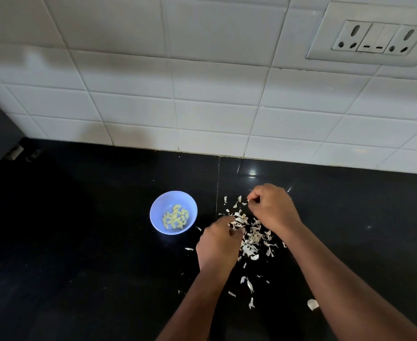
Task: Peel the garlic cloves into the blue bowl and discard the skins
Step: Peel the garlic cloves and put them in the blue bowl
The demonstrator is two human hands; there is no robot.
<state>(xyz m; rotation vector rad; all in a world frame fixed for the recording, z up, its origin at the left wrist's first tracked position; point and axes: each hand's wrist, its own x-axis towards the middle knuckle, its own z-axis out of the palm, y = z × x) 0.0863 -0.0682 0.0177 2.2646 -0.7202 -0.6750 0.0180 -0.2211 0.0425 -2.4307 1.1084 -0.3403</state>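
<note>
Peeled garlic cloves (175, 217) sitting in the blue bowl (158, 205), at nine o'clock from the skins (250, 238) heaped on the black surface (79, 230). Left hand (218, 244) curled over the heap, right hand (271, 207) pinching a scrap at twelve o'clock. Light, papery skins: likely to scatter, stick to fingers, or land among the cloves.

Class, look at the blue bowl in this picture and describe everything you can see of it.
The blue bowl is small, round and pale blue, with a smooth, plastic-looking surface. It stands upright on the black countertop, left of the scattered garlic skins. Inside lies a small heap of peeled, yellowish garlic cloves. Neither of the hands touches it; the left hand is nearest.
</note>
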